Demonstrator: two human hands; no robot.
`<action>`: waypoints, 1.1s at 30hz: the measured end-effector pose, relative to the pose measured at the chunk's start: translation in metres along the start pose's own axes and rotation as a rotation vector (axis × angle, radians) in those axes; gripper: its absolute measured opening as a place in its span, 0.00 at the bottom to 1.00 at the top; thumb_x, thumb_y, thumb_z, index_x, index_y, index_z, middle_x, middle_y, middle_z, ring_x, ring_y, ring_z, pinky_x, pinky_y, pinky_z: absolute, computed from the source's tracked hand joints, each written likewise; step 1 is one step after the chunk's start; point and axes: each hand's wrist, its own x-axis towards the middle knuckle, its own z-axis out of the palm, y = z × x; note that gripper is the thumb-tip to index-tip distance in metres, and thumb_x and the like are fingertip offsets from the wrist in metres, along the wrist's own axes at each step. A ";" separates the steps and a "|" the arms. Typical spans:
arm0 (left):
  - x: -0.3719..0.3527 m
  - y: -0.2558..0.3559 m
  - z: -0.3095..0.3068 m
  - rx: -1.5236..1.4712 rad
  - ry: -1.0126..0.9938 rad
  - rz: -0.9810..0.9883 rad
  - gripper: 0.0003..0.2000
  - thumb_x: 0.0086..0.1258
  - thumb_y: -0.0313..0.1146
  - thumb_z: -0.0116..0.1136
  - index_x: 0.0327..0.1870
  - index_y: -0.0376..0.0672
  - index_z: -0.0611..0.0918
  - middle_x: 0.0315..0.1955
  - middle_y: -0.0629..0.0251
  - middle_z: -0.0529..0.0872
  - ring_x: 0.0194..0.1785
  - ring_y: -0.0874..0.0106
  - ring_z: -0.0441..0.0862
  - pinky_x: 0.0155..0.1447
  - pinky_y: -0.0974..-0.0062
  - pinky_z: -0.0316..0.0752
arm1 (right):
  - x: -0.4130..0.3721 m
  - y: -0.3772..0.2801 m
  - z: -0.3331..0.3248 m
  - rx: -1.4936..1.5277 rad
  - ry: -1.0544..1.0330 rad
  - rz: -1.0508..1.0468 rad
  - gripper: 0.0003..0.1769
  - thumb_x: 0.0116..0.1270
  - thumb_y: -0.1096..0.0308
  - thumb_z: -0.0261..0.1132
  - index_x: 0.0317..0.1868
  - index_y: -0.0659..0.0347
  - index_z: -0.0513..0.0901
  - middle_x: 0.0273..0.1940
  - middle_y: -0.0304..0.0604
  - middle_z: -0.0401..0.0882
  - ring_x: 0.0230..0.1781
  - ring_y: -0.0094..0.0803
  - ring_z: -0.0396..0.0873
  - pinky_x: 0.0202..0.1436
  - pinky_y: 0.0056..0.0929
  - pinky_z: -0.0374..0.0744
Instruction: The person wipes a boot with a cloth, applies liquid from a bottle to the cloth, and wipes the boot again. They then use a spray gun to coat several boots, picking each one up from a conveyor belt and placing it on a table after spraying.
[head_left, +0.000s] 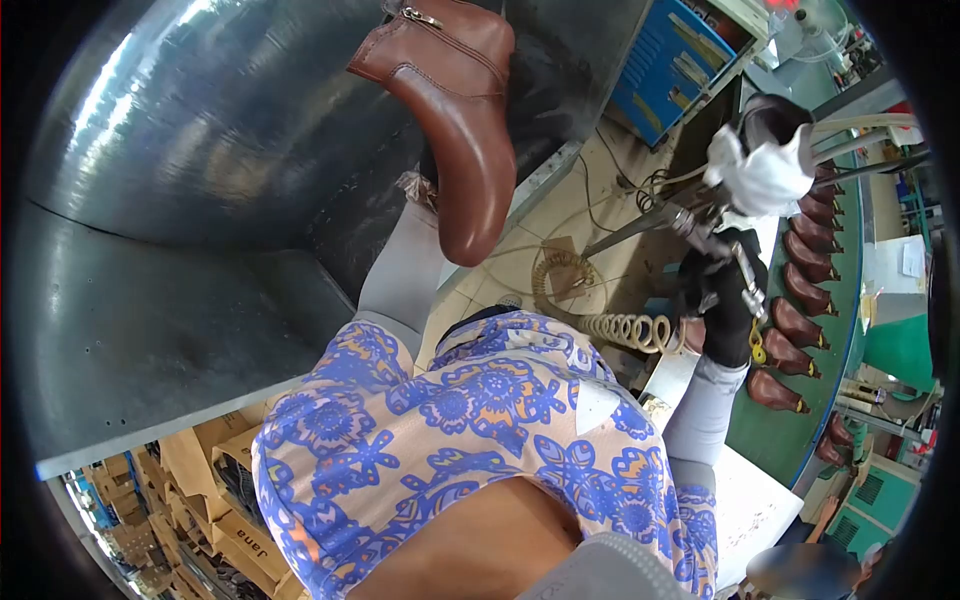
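Right hand (pixel 722 300), black-gloved: closed around tool (pixel 712 228), coiled hose (pixel 625 330) hanging below, white cloth (pixel 765 170) at tip.
Left hand (pixel 416 190): mostly hidden behind brown boot (pixel 455 120) raised before steel drum (pixel 200 130); grip cannot be told.
Beyond: boots (pixel 800 300) lined up on green conveyor (pixel 845 330).

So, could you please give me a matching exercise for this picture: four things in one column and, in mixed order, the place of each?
1. glossy brown leather ankle boot
2. crumpled white cloth
3. row of brown boots
4. brown cardboard boxes

A. lower left corner
B. on the green curved belt, right side
C. upper right, just above the metal tool
D. top centre, in the left hand, before the grey metal hood

Pairs: 1-D, 2-C, 3-B, 4-A.
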 end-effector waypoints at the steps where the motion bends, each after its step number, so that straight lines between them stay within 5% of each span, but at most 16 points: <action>1: 0.000 -0.002 -0.001 -0.012 -0.004 -0.016 0.28 0.73 0.54 0.43 0.65 0.42 0.67 0.58 0.62 0.74 0.60 0.65 0.72 0.64 0.61 0.66 | 0.004 -0.009 0.008 0.085 0.004 0.000 0.16 0.68 0.55 0.55 0.33 0.60 0.75 0.26 0.44 0.78 0.14 0.23 0.71 0.16 0.18 0.66; 3: 0.001 -0.004 -0.002 -0.031 -0.016 -0.037 0.28 0.73 0.54 0.43 0.64 0.42 0.67 0.57 0.62 0.75 0.59 0.65 0.72 0.63 0.61 0.67 | -0.003 0.018 -0.017 -0.086 0.049 -0.027 0.14 0.65 0.58 0.58 0.35 0.62 0.76 0.27 0.45 0.78 0.19 0.29 0.75 0.22 0.24 0.72; 5: 0.001 -0.003 -0.003 -0.044 -0.026 -0.050 0.27 0.73 0.53 0.44 0.64 0.42 0.67 0.57 0.61 0.75 0.59 0.65 0.73 0.63 0.62 0.68 | -0.018 0.016 -0.023 -0.365 -0.126 -0.337 0.19 0.55 0.64 0.70 0.45 0.62 0.78 0.39 0.40 0.78 0.36 0.31 0.76 0.43 0.28 0.72; 7: 0.004 -0.002 -0.002 -0.051 -0.036 -0.054 0.27 0.73 0.52 0.44 0.63 0.41 0.68 0.56 0.61 0.76 0.58 0.65 0.74 0.62 0.62 0.68 | -0.020 0.003 -0.021 -0.474 -0.400 -0.291 0.21 0.53 0.63 0.71 0.46 0.63 0.77 0.40 0.39 0.78 0.40 0.32 0.76 0.44 0.27 0.72; 9: 0.008 0.001 0.000 -0.058 -0.052 -0.053 0.26 0.74 0.52 0.44 0.63 0.41 0.68 0.55 0.61 0.76 0.57 0.65 0.74 0.62 0.63 0.69 | -0.024 0.006 -0.020 0.062 -0.356 -0.125 0.21 0.56 0.67 0.69 0.48 0.65 0.74 0.44 0.39 0.77 0.41 0.30 0.75 0.43 0.24 0.73; 10: 0.009 0.003 0.002 -0.059 -0.062 -0.050 0.26 0.74 0.51 0.45 0.63 0.41 0.69 0.55 0.61 0.76 0.57 0.65 0.75 0.62 0.63 0.69 | -0.022 0.004 -0.017 0.063 -0.355 -0.122 0.21 0.56 0.67 0.69 0.48 0.65 0.74 0.44 0.39 0.77 0.41 0.30 0.75 0.43 0.24 0.73; 12: 0.013 0.008 0.007 -0.066 -0.087 -0.034 0.25 0.74 0.51 0.45 0.62 0.41 0.69 0.55 0.61 0.77 0.56 0.65 0.75 0.61 0.64 0.70 | -0.010 -0.012 -0.002 -0.152 -0.043 -0.071 0.30 0.64 0.39 0.58 0.32 0.65 0.76 0.23 0.39 0.76 0.17 0.20 0.71 0.21 0.20 0.67; 13: 0.017 0.011 0.011 -0.074 -0.110 -0.019 0.25 0.74 0.50 0.45 0.62 0.41 0.69 0.54 0.61 0.77 0.56 0.65 0.76 0.61 0.64 0.70 | -0.024 0.073 -0.075 0.549 -0.142 0.321 0.20 0.60 0.75 0.65 0.53 0.67 0.72 0.44 0.42 0.76 0.39 0.26 0.74 0.43 0.20 0.74; 15: 0.026 0.022 0.021 -0.085 -0.179 0.038 0.25 0.74 0.50 0.46 0.62 0.40 0.70 0.54 0.61 0.77 0.55 0.66 0.76 0.60 0.65 0.70 | -0.020 0.022 -0.039 -0.186 -0.272 -0.114 0.21 0.56 0.72 0.68 0.50 0.66 0.74 0.41 0.43 0.77 0.37 0.27 0.74 0.41 0.23 0.75; 17: 0.033 0.038 0.035 -0.119 -0.292 0.096 0.24 0.74 0.49 0.46 0.61 0.40 0.70 0.53 0.60 0.78 0.54 0.66 0.77 0.60 0.65 0.71 | -0.027 -0.010 -0.011 -0.237 -0.263 -0.252 0.20 0.49 0.70 0.71 0.43 0.64 0.78 0.34 0.40 0.78 0.30 0.29 0.75 0.32 0.27 0.71; 19: 0.033 0.048 0.059 -0.144 -0.346 0.118 0.24 0.74 0.49 0.46 0.61 0.40 0.71 0.53 0.60 0.78 0.54 0.66 0.77 0.60 0.66 0.71 | -0.022 -0.028 -0.008 -0.275 -0.399 -0.170 0.15 0.54 0.64 0.69 0.37 0.64 0.78 0.29 0.43 0.78 0.28 0.31 0.77 0.33 0.27 0.72; 22: 0.024 0.060 0.104 0.086 -0.230 0.146 0.27 0.74 0.49 0.46 0.65 0.37 0.67 0.59 0.56 0.74 0.58 0.64 0.75 0.65 0.64 0.67 | -0.023 -0.025 -0.008 -0.412 -0.373 -0.014 0.15 0.55 0.70 0.66 0.42 0.67 0.77 0.32 0.44 0.77 0.31 0.31 0.76 0.35 0.29 0.71; 23: 0.025 0.059 0.107 0.351 0.001 0.360 0.27 0.73 0.49 0.48 0.64 0.37 0.67 0.58 0.57 0.74 0.58 0.64 0.75 0.63 0.65 0.69 | -0.023 -0.030 0.000 -0.410 -0.268 0.047 0.16 0.55 0.70 0.65 0.44 0.67 0.76 0.33 0.44 0.77 0.31 0.30 0.75 0.35 0.30 0.71; 24: 0.026 0.059 0.111 0.613 0.239 0.569 0.27 0.72 0.49 0.50 0.63 0.36 0.68 0.58 0.58 0.75 0.57 0.65 0.76 0.62 0.66 0.70 | -0.018 -0.037 0.006 -0.448 -0.263 -0.153 0.18 0.55 0.70 0.64 0.46 0.68 0.76 0.34 0.43 0.76 0.32 0.30 0.75 0.37 0.30 0.71; 27: 0.018 0.061 0.130 0.769 0.349 0.622 0.27 0.72 0.49 0.51 0.63 0.35 0.68 0.57 0.58 0.75 0.58 0.65 0.75 0.60 0.66 0.71 | -0.015 -0.043 0.026 -0.264 -0.084 -0.205 0.09 0.51 0.73 0.70 0.31 0.64 0.77 0.22 0.42 0.75 0.20 0.30 0.73 0.25 0.28 0.67; 33: 0.020 0.064 0.136 0.682 0.333 0.692 0.28 0.72 0.48 0.51 0.64 0.35 0.66 0.58 0.58 0.75 0.59 0.65 0.75 0.60 0.67 0.71 | -0.017 -0.039 0.028 -0.312 -0.068 -0.311 0.11 0.49 0.74 0.71 0.32 0.64 0.79 0.26 0.42 0.77 0.22 0.33 0.75 0.27 0.29 0.70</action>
